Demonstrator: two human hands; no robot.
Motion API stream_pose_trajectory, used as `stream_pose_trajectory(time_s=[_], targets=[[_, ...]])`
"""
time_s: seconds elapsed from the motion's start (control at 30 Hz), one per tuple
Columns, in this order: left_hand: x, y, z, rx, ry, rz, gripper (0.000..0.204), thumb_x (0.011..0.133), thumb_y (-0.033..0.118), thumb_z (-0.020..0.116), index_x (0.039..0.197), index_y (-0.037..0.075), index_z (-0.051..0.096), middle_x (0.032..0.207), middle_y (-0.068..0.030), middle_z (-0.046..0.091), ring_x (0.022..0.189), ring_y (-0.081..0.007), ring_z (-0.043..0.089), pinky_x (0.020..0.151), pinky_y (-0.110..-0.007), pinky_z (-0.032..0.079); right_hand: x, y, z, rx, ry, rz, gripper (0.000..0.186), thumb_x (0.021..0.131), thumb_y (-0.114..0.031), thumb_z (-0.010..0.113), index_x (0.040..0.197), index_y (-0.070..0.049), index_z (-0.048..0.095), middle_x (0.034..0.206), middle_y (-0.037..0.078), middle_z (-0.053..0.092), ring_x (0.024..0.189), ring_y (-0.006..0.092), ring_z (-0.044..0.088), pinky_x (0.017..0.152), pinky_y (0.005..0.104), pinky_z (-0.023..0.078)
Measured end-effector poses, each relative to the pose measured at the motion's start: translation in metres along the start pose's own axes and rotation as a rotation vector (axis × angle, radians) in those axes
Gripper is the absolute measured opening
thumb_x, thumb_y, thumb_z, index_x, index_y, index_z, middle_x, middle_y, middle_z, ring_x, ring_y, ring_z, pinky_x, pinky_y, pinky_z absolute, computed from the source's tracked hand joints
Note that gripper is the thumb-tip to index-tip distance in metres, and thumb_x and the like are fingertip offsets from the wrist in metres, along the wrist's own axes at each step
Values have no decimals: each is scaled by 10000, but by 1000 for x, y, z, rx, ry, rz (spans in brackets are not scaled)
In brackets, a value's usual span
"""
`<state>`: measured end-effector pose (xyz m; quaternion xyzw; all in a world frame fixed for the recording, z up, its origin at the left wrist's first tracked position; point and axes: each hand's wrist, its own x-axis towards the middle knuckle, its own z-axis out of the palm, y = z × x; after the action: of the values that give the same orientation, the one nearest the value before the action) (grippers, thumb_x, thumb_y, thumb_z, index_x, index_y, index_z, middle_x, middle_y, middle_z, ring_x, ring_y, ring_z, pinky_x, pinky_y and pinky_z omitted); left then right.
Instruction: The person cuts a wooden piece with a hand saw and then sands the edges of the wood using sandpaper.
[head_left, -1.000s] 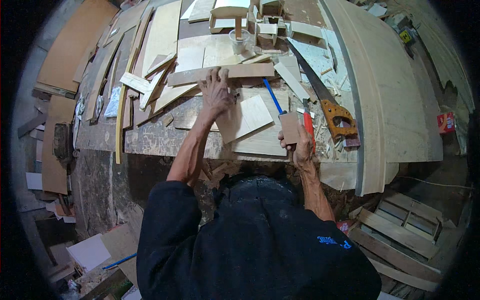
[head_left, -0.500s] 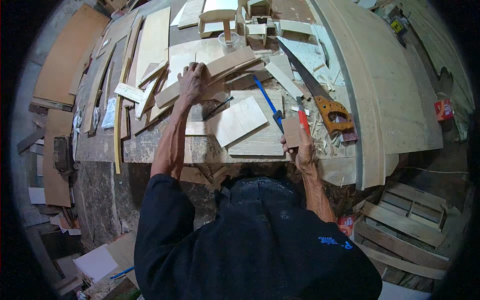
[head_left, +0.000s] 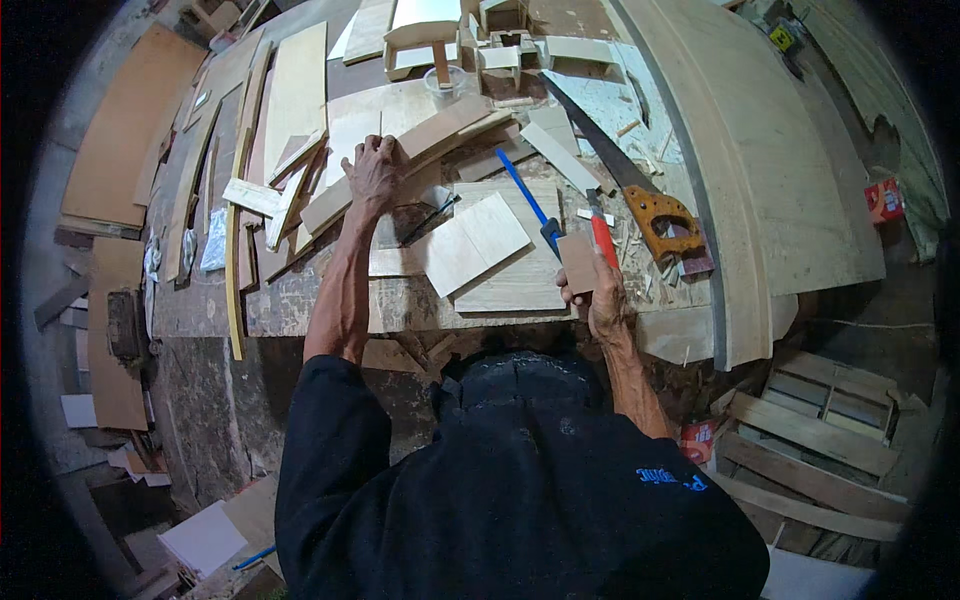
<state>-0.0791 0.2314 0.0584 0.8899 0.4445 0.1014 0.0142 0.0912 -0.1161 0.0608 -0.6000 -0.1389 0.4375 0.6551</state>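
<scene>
My left hand (head_left: 372, 172) is closed over a long wooden strip (head_left: 440, 128), fingers bent across its upper edge. The strip lies slantwise on other wood pieces. My right hand (head_left: 606, 305) grips a small flat wooden block (head_left: 577, 262) near the bench's front edge. A red-handled tool (head_left: 603, 240) stands close against that hand's fingers; whether they also hold it I cannot tell. Just left of the block lies a blue bar-like tool with a dark slider (head_left: 524, 190). Two pale square-cut boards (head_left: 475, 243) overlap between my hands.
A handsaw with an orange wooden handle (head_left: 662, 225) lies right of my right hand, among shavings. Small wooden box forms (head_left: 422, 38) and a clear cup (head_left: 446, 88) stand at the back. Long boards (head_left: 295, 90) cover the left side; a large panel (head_left: 740, 180) lies right.
The whole view has shifted slightly. Both hands keep nearly the same places, the left on the strip and the right on the block.
</scene>
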Motion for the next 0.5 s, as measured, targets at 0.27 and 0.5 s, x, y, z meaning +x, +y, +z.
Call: stream_pose_trajectory(time_s=[0.27,0.5], targets=[[5,21,15,-12,-62,84,564,730,280,739,1245,187,532,1259,-74,498,1212,-307,466,972,-665,314,-6,-2,-9,-7,4,-3,563,1000,-501,353,1066,-1,605,730,80,653,524,108,576,447,218,393],[-3,16,19,107,22,83,631,748,293,730,1317,190,474,1325,-89,455,1229,-314,445,958,-694,297,-7,3,-12,-134,-69,-26,635,993,-530,315,851,-17,663,687,67,649,518,96,560,451,225,403]])
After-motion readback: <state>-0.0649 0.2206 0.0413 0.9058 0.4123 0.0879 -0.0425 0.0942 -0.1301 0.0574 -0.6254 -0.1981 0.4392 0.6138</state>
